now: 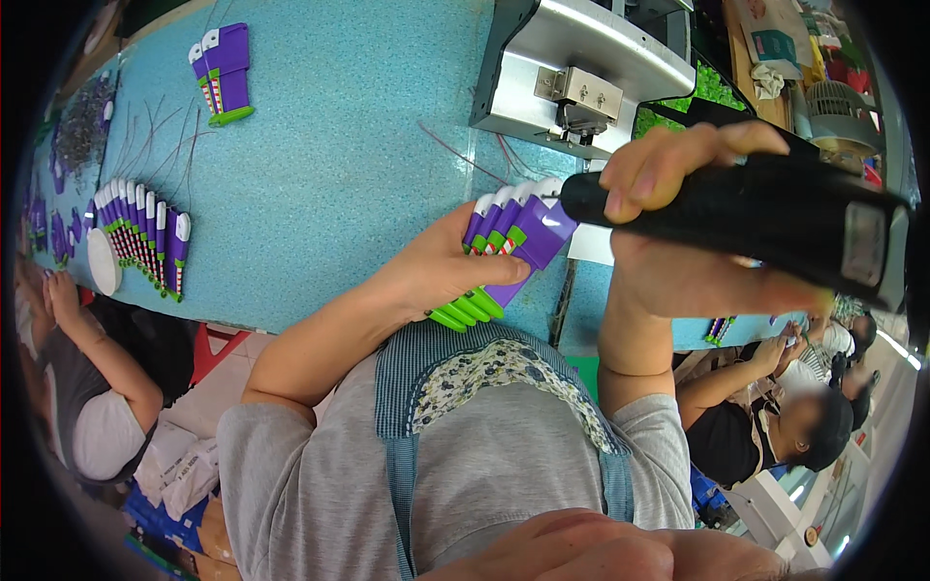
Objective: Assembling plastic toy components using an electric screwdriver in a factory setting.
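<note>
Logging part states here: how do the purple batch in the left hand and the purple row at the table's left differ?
The batch is gripped in the left hand; the row rests on the table. The batch shows fewer pieces than the row. Both combine purple, white and green, with red-and-white stripes.

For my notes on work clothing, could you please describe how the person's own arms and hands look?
The left hand and right hand wear no gloves; no watch or bracelet shows. The left sleeve and right sleeve are short and grey, leaving the forearms bare.
</note>
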Demonstrator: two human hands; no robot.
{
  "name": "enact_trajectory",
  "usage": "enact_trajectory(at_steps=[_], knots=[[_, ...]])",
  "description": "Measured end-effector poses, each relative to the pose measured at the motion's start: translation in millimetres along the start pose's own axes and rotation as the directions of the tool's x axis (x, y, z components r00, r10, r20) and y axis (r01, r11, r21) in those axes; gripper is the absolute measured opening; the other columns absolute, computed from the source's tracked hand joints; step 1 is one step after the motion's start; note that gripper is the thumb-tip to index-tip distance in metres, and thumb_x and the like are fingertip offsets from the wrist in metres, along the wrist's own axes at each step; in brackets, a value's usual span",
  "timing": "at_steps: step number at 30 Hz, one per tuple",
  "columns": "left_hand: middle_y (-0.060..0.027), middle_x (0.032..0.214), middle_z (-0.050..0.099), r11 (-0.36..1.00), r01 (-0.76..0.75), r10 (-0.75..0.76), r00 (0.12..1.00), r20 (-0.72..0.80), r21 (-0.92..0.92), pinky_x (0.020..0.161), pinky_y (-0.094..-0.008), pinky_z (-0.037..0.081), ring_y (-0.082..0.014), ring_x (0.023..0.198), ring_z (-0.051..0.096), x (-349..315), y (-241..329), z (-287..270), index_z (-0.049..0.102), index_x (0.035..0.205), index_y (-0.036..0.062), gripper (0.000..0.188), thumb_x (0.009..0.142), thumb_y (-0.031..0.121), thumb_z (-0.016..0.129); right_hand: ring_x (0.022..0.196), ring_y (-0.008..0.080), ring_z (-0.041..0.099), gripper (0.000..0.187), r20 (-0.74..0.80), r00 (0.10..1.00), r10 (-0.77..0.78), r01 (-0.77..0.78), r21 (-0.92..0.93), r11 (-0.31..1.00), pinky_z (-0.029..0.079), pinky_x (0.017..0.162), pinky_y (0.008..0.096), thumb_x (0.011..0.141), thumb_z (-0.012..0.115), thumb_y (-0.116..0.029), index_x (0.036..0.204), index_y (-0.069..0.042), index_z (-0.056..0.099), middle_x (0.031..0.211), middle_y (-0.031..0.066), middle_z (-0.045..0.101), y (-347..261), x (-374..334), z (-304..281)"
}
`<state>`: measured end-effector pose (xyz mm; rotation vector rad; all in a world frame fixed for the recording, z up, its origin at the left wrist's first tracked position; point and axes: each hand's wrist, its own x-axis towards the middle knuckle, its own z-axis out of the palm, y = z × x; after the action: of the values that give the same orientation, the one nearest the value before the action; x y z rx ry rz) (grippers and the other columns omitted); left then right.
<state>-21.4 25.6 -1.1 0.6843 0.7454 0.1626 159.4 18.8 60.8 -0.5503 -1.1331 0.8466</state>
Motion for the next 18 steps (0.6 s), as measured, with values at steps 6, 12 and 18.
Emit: enact_trajectory(at_steps=[6, 12, 18], knots=[[-0.0063, 0.104, 0.061, 0.999, -0.034, 0.034, 0.999, -0.002, 0.011, 0.083, -0.0285, 0.048, -0.0136, 0.092, 0.059, 3.8, -2.6, -2.5, 0.049, 0.123, -0.0014, 0.059, 0.073, 0.013, 0.077, 0.061, 0.024, 0.056, 0.1, 0.046, 0.994, -0.097, 0.097, -0.006, 0.995, 0.044, 0.055, 0.0338, 0.068, 0.034, -0.091, 0.117, -0.005, 0.049, 0.078, 0.0149, 0.06, 8.2, 40.2, -22.1], [-0.0057, 0.103, 0.061, 1.0, 0.008, -0.008, 1.0, 0.003, 0.029, 0.084, -0.0283, 0.048, -0.0136, 0.091, 0.058, 4.3, -1.8, -1.0, 0.05, 0.122, -0.0005, 0.056, 0.073, 0.013, 0.076, 0.056, 0.022, 0.053, 0.099, -0.077, 0.996, 0.046, -0.036, 0.121, 0.992, 0.042, 0.051, 0.031, 0.069, 0.033, -0.09, 0.118, -0.005, 0.05, 0.075, 0.015, 0.058, -4.1, 11.0, 5.6], [-0.0047, 0.102, 0.062, 0.998, -0.056, 0.058, 0.996, 0.068, -0.033, 0.084, -0.028, 0.047, -0.0131, 0.091, 0.058, 3.8, 0.0, 3.6, 0.05, 0.123, 0.0002, 0.055, 0.073, 0.009, 0.074, 0.055, 0.022, 0.053, 0.099, -0.061, 0.996, 0.061, -0.06, 0.017, 0.998, 0.045, 0.051, 0.0327, 0.07, 0.036, -0.089, 0.117, -0.003, 0.048, 0.074, 0.0151, 0.058, 3.9, -7.2, 8.1]])
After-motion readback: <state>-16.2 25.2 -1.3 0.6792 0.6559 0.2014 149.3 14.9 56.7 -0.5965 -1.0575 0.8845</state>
